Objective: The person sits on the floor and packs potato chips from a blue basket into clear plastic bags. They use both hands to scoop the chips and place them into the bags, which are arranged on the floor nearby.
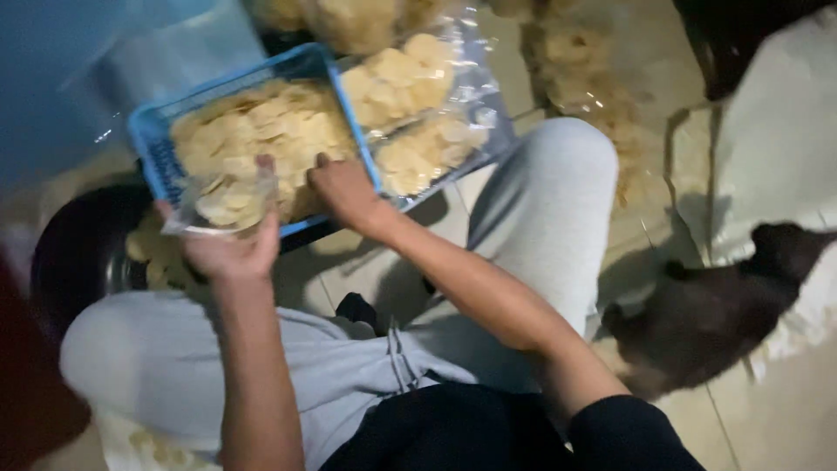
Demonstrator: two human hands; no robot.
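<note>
My left hand (228, 244) holds a clear plastic bag (222, 201) partly filled with pale round crackers, just in front of a blue plastic basket (148, 139). The basket is heaped with loose crackers (261, 122). My right hand (344, 187) reaches into the basket's near right corner, fingers curled down among the crackers; whether it grips any is hidden. I sit with grey-trousered knees (549, 201) spread around the basket.
Filled clear bags of crackers (418, 105) lie right of the basket, with more (575, 61) on the tiled floor behind. A dark round pan (78, 253) sits at left. A dark animal (715, 305) lies at right beside a white sack (776, 131).
</note>
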